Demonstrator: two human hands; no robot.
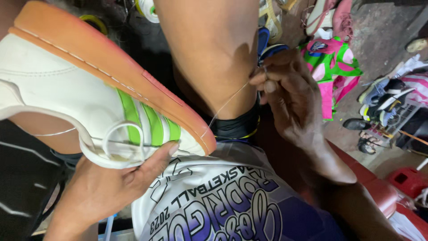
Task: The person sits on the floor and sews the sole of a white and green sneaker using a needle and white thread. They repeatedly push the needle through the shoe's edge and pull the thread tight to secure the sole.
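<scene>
Your left hand (104,189) grips the white sneaker (84,96) from below, fingers closed on its side beside the green stripes (151,122); the heel runs off the frame's left edge. Your right hand (294,100) pinches something thin, drawing a pale thread (225,105) taut to the orange sole (116,67) (whether a needle is there is too small to tell). Your knee (214,58) fills the gap between both hands. Behind, loose shoes (383,100) and bright cloth (334,62) crowd the dark floor.
</scene>
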